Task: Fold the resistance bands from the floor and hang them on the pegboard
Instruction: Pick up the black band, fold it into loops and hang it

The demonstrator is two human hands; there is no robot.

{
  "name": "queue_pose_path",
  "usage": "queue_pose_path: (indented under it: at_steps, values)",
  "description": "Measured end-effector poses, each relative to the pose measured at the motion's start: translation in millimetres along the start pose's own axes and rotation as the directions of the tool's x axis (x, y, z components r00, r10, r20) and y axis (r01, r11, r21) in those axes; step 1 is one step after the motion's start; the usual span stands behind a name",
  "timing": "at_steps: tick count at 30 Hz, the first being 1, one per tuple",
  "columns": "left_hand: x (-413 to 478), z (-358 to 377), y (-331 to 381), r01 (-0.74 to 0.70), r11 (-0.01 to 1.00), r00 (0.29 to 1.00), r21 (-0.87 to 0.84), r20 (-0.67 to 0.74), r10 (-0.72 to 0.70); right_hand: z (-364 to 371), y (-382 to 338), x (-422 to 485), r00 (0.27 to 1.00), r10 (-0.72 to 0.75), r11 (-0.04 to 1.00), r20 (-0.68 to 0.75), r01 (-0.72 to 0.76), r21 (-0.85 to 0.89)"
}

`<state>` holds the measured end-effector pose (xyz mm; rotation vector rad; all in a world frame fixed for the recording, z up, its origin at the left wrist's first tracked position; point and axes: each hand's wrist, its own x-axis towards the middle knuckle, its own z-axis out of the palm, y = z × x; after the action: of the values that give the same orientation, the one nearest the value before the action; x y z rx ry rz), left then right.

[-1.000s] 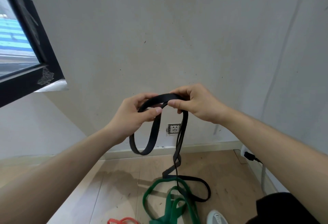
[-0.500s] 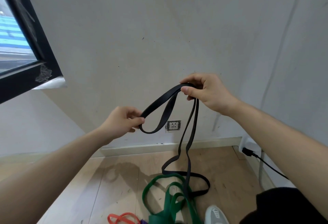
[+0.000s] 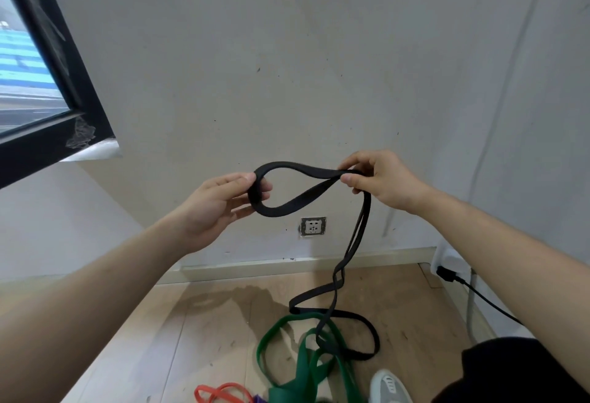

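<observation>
Black band [image 3: 297, 204]: flat, matte, teardrop loop held between hands before wall. Left hand [image 3: 217, 204] grips loop end; right hand [image 3: 380, 182] pinches crossing. Doubled tail hangs to floor [image 3: 198, 332], over green band [image 3: 306, 367].

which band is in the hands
The black band, held by left hand and right hand; the green band and red band lie on the floor.

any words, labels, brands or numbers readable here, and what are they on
No readable text in this view.
black band: no print shows.
green band and red band: plain, no marks show.
socket: only pin holes; any marking is too small to read.
shoe: dark stripes, no letters.
window: blurred blue stripes outside, no words.
</observation>
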<state>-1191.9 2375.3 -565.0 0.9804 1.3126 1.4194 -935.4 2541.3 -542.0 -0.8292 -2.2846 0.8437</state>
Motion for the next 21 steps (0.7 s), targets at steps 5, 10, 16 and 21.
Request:
queue_pose_path:
  at_steps: [5,10,16,21]
  values:
    - [-1.8,1.3,-2.0,-0.030,0.982,0.997,0.185,-0.065,0.043,-2.0,2.7,1.2,1.000,0.011,1.000,-0.014,-0.010,0.016]
    - [-3.0,-3.0,-5.5,-0.023,0.977,0.984,0.214,-0.170,0.061,-2.5,4.4,2.5,0.999,0.016,0.999,-0.038,-0.015,0.029]
    - [-2.8,-6.4,-8.0,-0.048,0.927,0.977,0.373,-0.175,0.121,-0.7,1.0,1.3,0.999,0.031,0.992,-0.029,-0.028,0.125]
    - [-4.6,2.5,-4.6,-0.059,0.916,0.980,0.396,-0.150,0.128,6.1,-9.6,0.5,1.000,0.017,0.985,0.014,-0.019,0.172]
